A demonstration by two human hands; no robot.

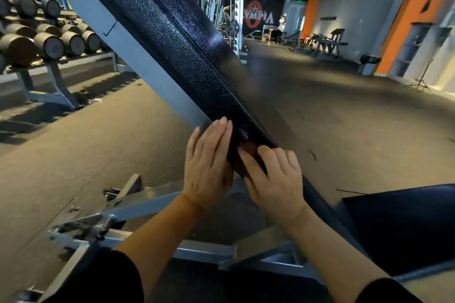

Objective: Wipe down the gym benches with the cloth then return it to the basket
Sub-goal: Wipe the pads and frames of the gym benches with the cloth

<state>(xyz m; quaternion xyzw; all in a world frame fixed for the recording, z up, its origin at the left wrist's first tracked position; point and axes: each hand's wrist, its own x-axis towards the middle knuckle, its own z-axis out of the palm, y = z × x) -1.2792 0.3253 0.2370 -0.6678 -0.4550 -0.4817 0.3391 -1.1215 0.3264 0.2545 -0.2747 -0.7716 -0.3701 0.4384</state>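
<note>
A black textured bench back pad (172, 32) slants from the upper left down to the middle, on a grey steel frame (138, 61). My left hand (209, 167) lies flat with straight fingers against the left side of the pad's lower end. My right hand (273, 179) is on the other side of that end, its fingers curled over a small dark reddish cloth (248, 149) held against the pad. Most of the cloth is hidden between my hands. The black seat pad (406, 229) shows at the lower right. No basket is in view.
A dumbbell rack (44, 42) stands at the left. The bench's grey base bars (138, 206) spread across the floor below my arms. Dark rubber floor (320, 110) opens to the right, with machines (327, 42), a tripod (418, 81) and a distant person (282, 24).
</note>
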